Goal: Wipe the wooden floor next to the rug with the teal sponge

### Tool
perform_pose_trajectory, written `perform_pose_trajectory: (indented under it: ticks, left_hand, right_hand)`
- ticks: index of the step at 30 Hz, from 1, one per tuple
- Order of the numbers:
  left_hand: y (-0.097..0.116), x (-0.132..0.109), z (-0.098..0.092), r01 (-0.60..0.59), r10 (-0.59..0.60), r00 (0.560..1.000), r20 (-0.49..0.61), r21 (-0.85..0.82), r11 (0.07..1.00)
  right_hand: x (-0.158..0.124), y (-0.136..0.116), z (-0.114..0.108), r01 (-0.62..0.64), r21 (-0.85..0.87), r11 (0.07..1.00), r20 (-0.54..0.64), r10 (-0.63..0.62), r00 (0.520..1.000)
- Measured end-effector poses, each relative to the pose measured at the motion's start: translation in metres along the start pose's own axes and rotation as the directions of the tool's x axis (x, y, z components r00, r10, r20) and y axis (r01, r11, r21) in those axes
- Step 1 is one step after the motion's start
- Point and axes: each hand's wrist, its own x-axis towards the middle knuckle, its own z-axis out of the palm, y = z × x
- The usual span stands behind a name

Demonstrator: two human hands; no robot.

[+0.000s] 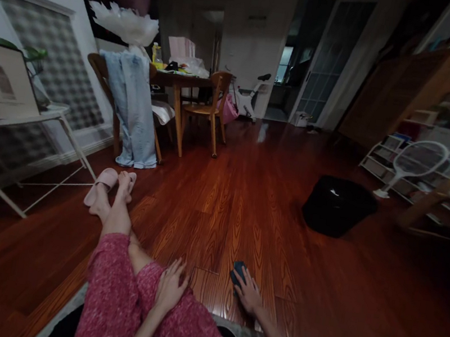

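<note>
My left hand (171, 286) rests on the pink trousers (113, 282) over my thigh. Its fingers are stretched out, and nothing is in it. Out over the wooden floor (218, 213), my right hand (248, 293) has its fingers over a small dark blue-green object (237, 273) and grips it. The fingers cover part of this object, and its kind cannot be made out. My legs stretch forward to the left, crossed near the ankles, with pink slippers (106, 178) on the feet.
To the right front stands a black bin (336, 206). Behind it, a white racket-shaped object (418, 162) leans by a shelf. Jeans (132, 108) hang over a chair at the dining table (179, 79). A white side table (15, 115) stands at left.
</note>
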Motion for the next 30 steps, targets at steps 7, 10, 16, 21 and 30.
perform_pose_trajectory:
  ticks: [7, 10, 16, 21, 30]
  left_hand:
    - [0.001, 0.003, 0.0, 0.001, -0.001, 1.0, 0.007, 0.015, 1.0]
    - [0.003, 0.003, 0.0, 0.011, -0.011, 1.0, 0.001, 0.014, 1.0]
    - [0.006, 0.001, -0.002, -0.003, 0.003, 1.0, 0.005, -0.003, 1.0]
    - [0.003, -0.002, -0.002, -0.011, 0.011, 1.0, -0.012, -0.011, 1.0]
    - [0.001, 0.003, 0.001, -0.004, 0.004, 1.0, 0.003, 0.005, 1.0]
  right_hand:
    - [0.073, -0.028, -0.038, -0.161, 0.01, 0.987, 0.046, 0.16, 0.986]
    - [0.055, -0.028, -0.021, -0.124, 0.021, 0.992, 0.032, 0.123, 0.992]
    - [-0.031, -0.011, 0.035, 0.075, 0.056, 0.996, -0.023, -0.073, 0.997]
    - [-0.031, -0.015, 0.025, 0.076, 0.053, 0.996, 0.014, -0.077, 0.997]
    - [0.072, -0.054, -0.035, -0.106, 0.034, 0.994, 0.095, 0.103, 0.99]
